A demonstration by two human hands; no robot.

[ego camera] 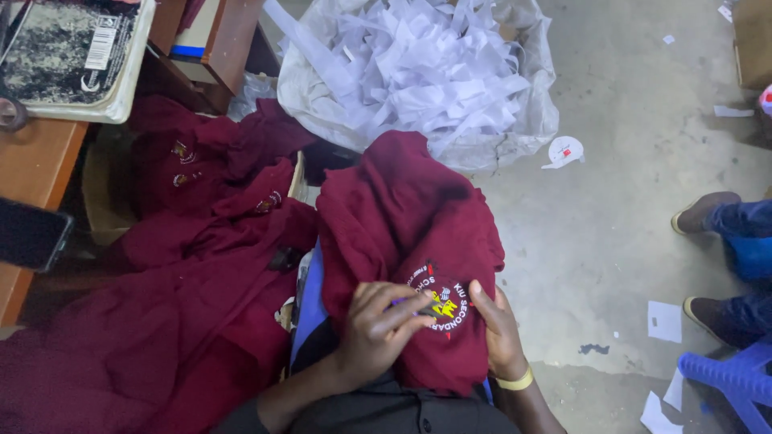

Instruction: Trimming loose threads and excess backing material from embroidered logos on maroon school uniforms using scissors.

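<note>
**Both hands on a maroon sweater's badge**

Seen from above, on the lap: maroon sweater, bunched, embroidered round badge facing up near the lower edge. Left hand curled over the badge's left side, fingertips pressed together around something small and dark, too small to identify. Right hand flat against the badge's right edge, fingers loosely spread on the cloth, thumb up beside the emblem; yellow band on that wrist.

To the left, touching the held sweater: pile of more maroon sweaters, at least 3 badges showing. Beyond the sweater, a white sack full of white strips. Far left, wooden table with a dark phone at its edge. Concrete floor at right, scattered with paper scraps. At the right edge, another person's shoes and blue trouser legs, well apart from the hands; blue plastic chair in the lower right corner.
</note>
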